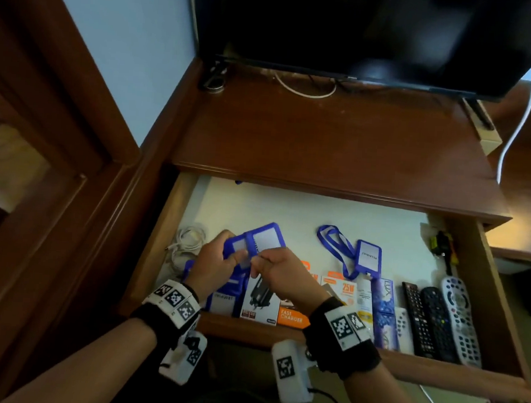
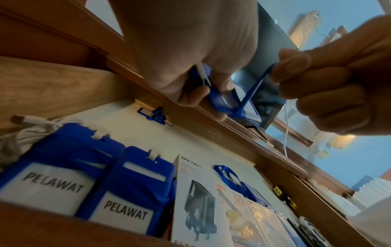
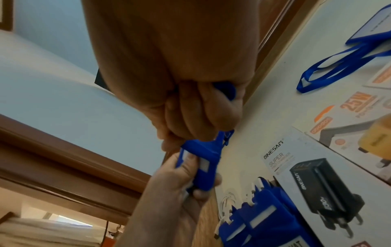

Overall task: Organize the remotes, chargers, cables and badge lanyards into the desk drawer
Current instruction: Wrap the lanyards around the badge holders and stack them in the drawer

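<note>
Over the open drawer [image 1: 174, 213], my left hand [image 1: 218, 261] grips blue badge holders [image 1: 261, 239] by their edge. My right hand [image 1: 279, 266] pinches their blue strap [image 2: 256, 88], fingers curled round it [image 3: 226, 90]. Below, two more blue "PELAWAT" badges [image 2: 69, 183] stand at the drawer's front left. A coiled white cable [image 1: 188, 243] lies at the left. Charger boxes [image 1: 261, 299] line the front. Another badge with lanyard [image 1: 366, 257] lies mid-drawer. Three remotes [image 1: 439, 323] sit at the right.
A TV [image 1: 366, 28] stands on the wooden desktop [image 1: 326, 142] behind the drawer, with a white cable [image 1: 301, 88] under it. A purple soap box [image 1: 383, 303] sits beside the remotes. Small dark items [image 1: 443, 244] lie in the drawer's back right corner.
</note>
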